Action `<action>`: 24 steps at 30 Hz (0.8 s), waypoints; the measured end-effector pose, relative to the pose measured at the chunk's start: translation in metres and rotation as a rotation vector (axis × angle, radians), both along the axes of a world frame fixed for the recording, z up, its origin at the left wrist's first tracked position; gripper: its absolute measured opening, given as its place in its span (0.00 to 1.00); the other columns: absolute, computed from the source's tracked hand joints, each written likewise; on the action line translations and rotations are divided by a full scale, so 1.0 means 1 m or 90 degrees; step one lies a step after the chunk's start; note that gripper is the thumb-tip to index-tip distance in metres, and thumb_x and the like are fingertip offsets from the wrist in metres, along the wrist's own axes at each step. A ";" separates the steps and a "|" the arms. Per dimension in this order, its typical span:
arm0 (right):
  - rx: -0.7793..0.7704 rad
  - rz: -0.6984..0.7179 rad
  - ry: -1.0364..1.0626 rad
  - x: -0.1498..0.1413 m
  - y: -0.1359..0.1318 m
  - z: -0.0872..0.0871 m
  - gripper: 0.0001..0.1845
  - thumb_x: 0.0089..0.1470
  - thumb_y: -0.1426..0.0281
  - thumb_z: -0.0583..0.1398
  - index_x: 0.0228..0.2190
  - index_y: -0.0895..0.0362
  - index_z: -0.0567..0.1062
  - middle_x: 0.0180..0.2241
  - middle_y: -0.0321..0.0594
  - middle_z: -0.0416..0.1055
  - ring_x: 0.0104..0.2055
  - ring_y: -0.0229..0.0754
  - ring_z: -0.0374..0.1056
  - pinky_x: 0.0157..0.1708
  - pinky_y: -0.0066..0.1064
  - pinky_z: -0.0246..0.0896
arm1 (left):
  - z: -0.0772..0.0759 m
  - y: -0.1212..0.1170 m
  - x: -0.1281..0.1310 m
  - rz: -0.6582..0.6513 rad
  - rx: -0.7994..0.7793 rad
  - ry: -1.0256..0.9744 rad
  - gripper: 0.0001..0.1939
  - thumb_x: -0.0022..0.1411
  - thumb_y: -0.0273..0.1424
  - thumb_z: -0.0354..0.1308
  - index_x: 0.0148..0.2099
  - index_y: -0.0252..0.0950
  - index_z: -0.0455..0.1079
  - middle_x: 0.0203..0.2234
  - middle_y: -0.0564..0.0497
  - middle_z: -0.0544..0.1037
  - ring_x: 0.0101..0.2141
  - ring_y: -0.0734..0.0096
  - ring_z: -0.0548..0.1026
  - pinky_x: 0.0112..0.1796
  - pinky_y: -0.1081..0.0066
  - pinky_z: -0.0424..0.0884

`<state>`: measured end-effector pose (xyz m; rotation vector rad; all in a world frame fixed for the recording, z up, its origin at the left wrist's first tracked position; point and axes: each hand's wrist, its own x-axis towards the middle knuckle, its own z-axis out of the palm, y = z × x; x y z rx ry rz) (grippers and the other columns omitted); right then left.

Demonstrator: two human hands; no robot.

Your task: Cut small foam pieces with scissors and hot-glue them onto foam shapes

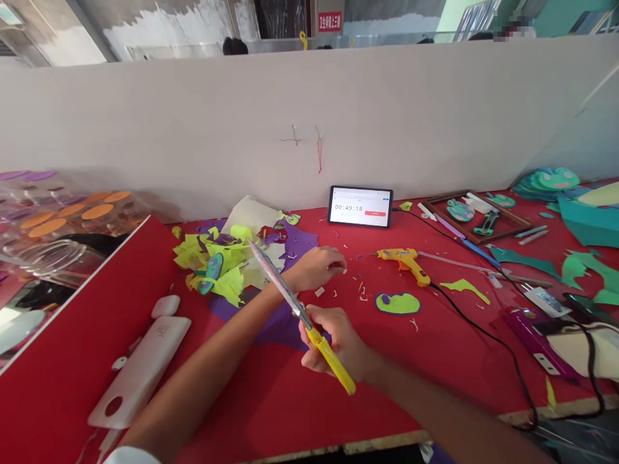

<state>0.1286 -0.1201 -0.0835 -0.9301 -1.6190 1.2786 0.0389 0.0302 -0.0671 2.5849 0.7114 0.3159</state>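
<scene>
Gripping yellow-handled scissors (304, 318) in R hand (341, 338) over red counter (300, 415), aimed fwd & L. Holding L hand (316, 267) out farther fwd, half-curled; can't tell if empty. W/ yellow-green cutout (401, 304) flat to R, nr glue gun (409, 261), & w/ pile of scraps (231, 282) to L.

On the tablet (360, 207) standing at the far edge of the table (387, 393), dark digits read 00:49:18; the lettering on its red button (375, 213) and the fine lines around it are too small to make out. Beyond the partition (193, 129), a red sign (329, 21) carries white Chinese characters that seem to read 卫生间请上三楼, the last one blurred. A faint mark on the white device (142, 370) near the table's left edge is illegible.
</scene>
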 end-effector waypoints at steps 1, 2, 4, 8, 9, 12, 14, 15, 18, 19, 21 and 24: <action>-0.005 -0.005 0.000 -0.001 0.001 -0.003 0.32 0.46 0.42 0.68 0.26 0.54 0.63 0.23 0.29 0.57 0.24 0.33 0.48 0.23 0.28 0.43 | 0.002 0.000 -0.008 0.025 -0.015 -0.016 0.08 0.66 0.27 0.56 0.39 0.36 0.77 0.35 0.49 0.81 0.36 0.69 0.76 0.39 0.71 0.68; -0.010 -0.006 0.002 -0.002 0.001 -0.005 0.31 0.47 0.42 0.68 0.26 0.54 0.63 0.23 0.28 0.58 0.24 0.33 0.48 0.23 0.28 0.44 | 0.003 -0.001 -0.013 0.038 -0.036 -0.034 0.07 0.66 0.27 0.56 0.40 0.35 0.77 0.35 0.50 0.81 0.34 0.71 0.76 0.38 0.72 0.68; -0.014 -0.010 0.001 -0.003 0.002 -0.008 0.31 0.48 0.42 0.67 0.27 0.54 0.63 0.24 0.28 0.58 0.24 0.33 0.49 0.23 0.28 0.45 | 0.000 -0.006 -0.014 0.029 -0.066 -0.068 0.07 0.66 0.27 0.56 0.40 0.35 0.77 0.34 0.50 0.81 0.33 0.72 0.75 0.38 0.73 0.69; 0.012 0.001 -0.012 -0.004 0.000 -0.008 0.33 0.46 0.38 0.66 0.25 0.54 0.62 0.23 0.29 0.58 0.24 0.33 0.48 0.24 0.29 0.45 | -0.016 -0.015 0.013 -0.096 -0.055 -0.072 0.07 0.67 0.26 0.56 0.41 0.35 0.77 0.40 0.48 0.82 0.41 0.68 0.77 0.45 0.70 0.69; 0.025 0.005 -0.015 -0.004 -0.001 -0.007 0.34 0.45 0.38 0.65 0.24 0.54 0.62 0.23 0.29 0.58 0.25 0.34 0.48 0.24 0.29 0.45 | -0.018 -0.017 0.023 -0.129 -0.040 -0.068 0.08 0.67 0.25 0.56 0.41 0.36 0.77 0.39 0.48 0.82 0.43 0.67 0.76 0.46 0.69 0.68; 0.049 0.011 -0.020 -0.005 -0.002 -0.006 0.36 0.43 0.36 0.66 0.22 0.53 0.60 0.22 0.29 0.56 0.25 0.34 0.47 0.24 0.29 0.45 | -0.020 -0.020 0.048 -0.208 -0.011 -0.040 0.07 0.69 0.26 0.55 0.41 0.36 0.76 0.41 0.48 0.81 0.44 0.66 0.76 0.46 0.68 0.66; 0.043 0.014 -0.013 -0.005 -0.001 -0.006 0.37 0.41 0.34 0.65 0.22 0.53 0.59 0.21 0.28 0.55 0.25 0.34 0.47 0.24 0.29 0.45 | -0.017 -0.024 0.060 -0.245 0.000 -0.027 0.08 0.70 0.27 0.54 0.42 0.36 0.75 0.42 0.47 0.80 0.43 0.66 0.75 0.45 0.67 0.66; 0.038 0.017 -0.011 -0.006 0.000 -0.005 0.38 0.40 0.34 0.65 0.21 0.53 0.58 0.21 0.28 0.55 0.25 0.34 0.47 0.24 0.29 0.45 | -0.017 -0.025 0.064 -0.260 0.005 -0.026 0.08 0.71 0.27 0.53 0.43 0.36 0.74 0.42 0.48 0.80 0.43 0.66 0.75 0.45 0.67 0.65; 0.024 0.015 -0.015 -0.005 0.003 -0.004 0.38 0.40 0.34 0.66 0.21 0.53 0.58 0.22 0.29 0.56 0.25 0.34 0.48 0.24 0.29 0.46 | -0.018 -0.029 0.069 -0.293 0.018 -0.036 0.09 0.71 0.25 0.52 0.43 0.36 0.74 0.41 0.48 0.79 0.42 0.67 0.74 0.46 0.66 0.64; 0.023 0.015 -0.014 -0.005 0.004 -0.003 0.38 0.40 0.35 0.66 0.21 0.53 0.59 0.22 0.29 0.57 0.25 0.34 0.48 0.24 0.29 0.46 | -0.020 -0.030 0.070 -0.300 0.020 -0.039 0.10 0.70 0.24 0.51 0.43 0.37 0.74 0.41 0.48 0.79 0.42 0.67 0.74 0.46 0.66 0.63; 0.026 0.014 -0.012 -0.004 0.004 -0.003 0.37 0.41 0.36 0.67 0.21 0.53 0.60 0.22 0.29 0.58 0.25 0.34 0.49 0.25 0.29 0.47 | -0.023 -0.030 0.069 -0.299 0.021 -0.042 0.11 0.70 0.24 0.51 0.43 0.38 0.75 0.41 0.49 0.80 0.41 0.67 0.74 0.45 0.65 0.62; 0.037 0.006 -0.012 -0.003 0.005 -0.004 0.35 0.41 0.38 0.67 0.22 0.54 0.61 0.22 0.29 0.58 0.25 0.34 0.49 0.26 0.29 0.47 | -0.026 -0.029 0.066 -0.289 0.018 -0.038 0.11 0.71 0.25 0.52 0.44 0.39 0.76 0.41 0.50 0.81 0.42 0.68 0.75 0.44 0.65 0.61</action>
